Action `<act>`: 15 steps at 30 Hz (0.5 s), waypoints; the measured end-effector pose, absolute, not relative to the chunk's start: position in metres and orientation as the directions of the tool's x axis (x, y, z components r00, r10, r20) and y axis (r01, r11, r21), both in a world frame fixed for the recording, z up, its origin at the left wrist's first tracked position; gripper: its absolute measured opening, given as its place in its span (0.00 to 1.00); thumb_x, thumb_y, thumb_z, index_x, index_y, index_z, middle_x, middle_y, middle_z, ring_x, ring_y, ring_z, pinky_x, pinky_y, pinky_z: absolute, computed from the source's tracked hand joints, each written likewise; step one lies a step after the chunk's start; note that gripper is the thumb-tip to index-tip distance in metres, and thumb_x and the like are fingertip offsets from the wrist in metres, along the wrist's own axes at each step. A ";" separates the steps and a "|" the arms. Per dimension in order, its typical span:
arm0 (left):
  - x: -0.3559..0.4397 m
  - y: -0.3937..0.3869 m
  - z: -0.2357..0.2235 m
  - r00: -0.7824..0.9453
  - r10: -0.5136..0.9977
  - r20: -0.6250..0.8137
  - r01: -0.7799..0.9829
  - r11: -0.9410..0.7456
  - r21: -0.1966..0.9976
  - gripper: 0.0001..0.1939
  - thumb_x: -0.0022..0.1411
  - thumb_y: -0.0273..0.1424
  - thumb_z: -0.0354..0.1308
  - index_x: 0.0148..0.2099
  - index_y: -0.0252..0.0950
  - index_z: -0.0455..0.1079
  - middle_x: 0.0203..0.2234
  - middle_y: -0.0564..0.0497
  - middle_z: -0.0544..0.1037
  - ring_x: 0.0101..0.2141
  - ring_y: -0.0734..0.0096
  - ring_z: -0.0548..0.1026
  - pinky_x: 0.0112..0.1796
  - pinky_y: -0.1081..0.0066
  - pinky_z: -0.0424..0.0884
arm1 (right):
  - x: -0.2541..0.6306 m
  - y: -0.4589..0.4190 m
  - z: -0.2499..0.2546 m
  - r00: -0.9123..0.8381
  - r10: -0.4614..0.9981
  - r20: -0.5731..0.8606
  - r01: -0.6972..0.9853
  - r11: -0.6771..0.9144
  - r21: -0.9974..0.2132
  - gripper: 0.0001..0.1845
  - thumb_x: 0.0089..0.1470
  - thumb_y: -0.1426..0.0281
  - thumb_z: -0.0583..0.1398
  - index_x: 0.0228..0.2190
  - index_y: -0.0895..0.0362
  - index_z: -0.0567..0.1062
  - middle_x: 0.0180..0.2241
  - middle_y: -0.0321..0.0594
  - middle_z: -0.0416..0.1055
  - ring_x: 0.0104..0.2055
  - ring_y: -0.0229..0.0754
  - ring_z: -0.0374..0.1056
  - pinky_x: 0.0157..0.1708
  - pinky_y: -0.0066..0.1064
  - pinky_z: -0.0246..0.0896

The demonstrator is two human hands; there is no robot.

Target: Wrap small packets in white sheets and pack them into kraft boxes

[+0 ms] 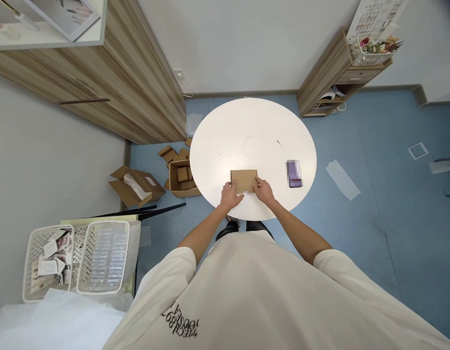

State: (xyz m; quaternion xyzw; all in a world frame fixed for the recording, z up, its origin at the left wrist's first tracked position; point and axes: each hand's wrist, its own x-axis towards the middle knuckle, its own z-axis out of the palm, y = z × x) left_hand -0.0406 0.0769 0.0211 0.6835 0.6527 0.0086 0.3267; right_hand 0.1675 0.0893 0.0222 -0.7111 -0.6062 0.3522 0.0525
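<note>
Around you spreads a blue floor (374, 204), with a tall wood-grain cabinet (137, 92) standing beyond it on your left. In front of you is the white oval counter (246, 126), and past its far right side stands a smaller wooden cabinet (325, 73) with a white basket of flowers (372, 52) on top. Beside you on the left, two white baskets (86, 257) sit side by side, one with mixed packets, the other with clear plastic packages (108, 255). Two open cartons (157, 187) are on the floor left of the counter, the nearer to it holding small brown boxes (184, 177). The flat cardboard box (244, 179) lies at the near side of the counter, between your hands. Your left hand (230, 195) has its fingers on the box's near left corner, its grip open, the thumb spread toward the right. Your right hand (263, 190) grips the near right corner. A purple item (294, 173), blurred, lies well apart to the right on the counter. A small dark mark (279, 142) shows farther back.
</note>
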 end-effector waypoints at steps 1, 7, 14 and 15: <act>-0.042 0.080 0.024 0.155 0.905 -0.397 0.894 0.043 0.447 0.47 0.62 0.38 0.65 0.75 0.40 0.45 0.62 0.35 0.61 0.60 0.43 0.65 0.58 0.53 0.64 | 0.167 0.094 0.029 0.015 0.895 -0.446 0.818 -0.268 -0.510 0.33 0.68 0.56 0.52 0.68 0.55 0.61 0.52 0.51 0.69 0.57 0.53 0.65 0.57 0.40 0.62; -0.054 0.107 0.043 0.152 0.942 -0.298 0.937 -0.042 0.347 0.34 0.64 0.23 0.55 0.70 0.37 0.53 0.55 0.36 0.66 0.51 0.49 0.71 0.51 0.57 0.68 | 0.169 0.114 0.063 -0.147 0.868 -0.475 0.839 -0.145 -0.524 0.52 0.53 0.52 0.68 0.71 0.50 0.52 0.57 0.50 0.61 0.58 0.56 0.62 0.55 0.44 0.64; -0.064 0.128 0.058 0.302 0.895 -0.330 0.921 -0.184 0.343 0.24 0.66 0.38 0.59 0.62 0.37 0.65 0.47 0.39 0.72 0.47 0.48 0.74 0.49 0.55 0.69 | 0.178 0.127 0.066 -0.197 0.921 -0.336 0.913 0.047 -0.406 0.37 0.58 0.68 0.65 0.65 0.52 0.61 0.52 0.48 0.64 0.50 0.51 0.67 0.52 0.41 0.63; -0.066 0.131 0.059 0.305 0.892 -0.334 0.918 -0.183 0.352 0.24 0.65 0.39 0.60 0.61 0.38 0.66 0.47 0.40 0.73 0.47 0.49 0.74 0.50 0.56 0.68 | 0.181 0.130 0.065 -0.211 0.921 -0.328 0.913 0.066 -0.403 0.35 0.58 0.67 0.65 0.64 0.51 0.63 0.51 0.48 0.65 0.49 0.51 0.67 0.50 0.41 0.63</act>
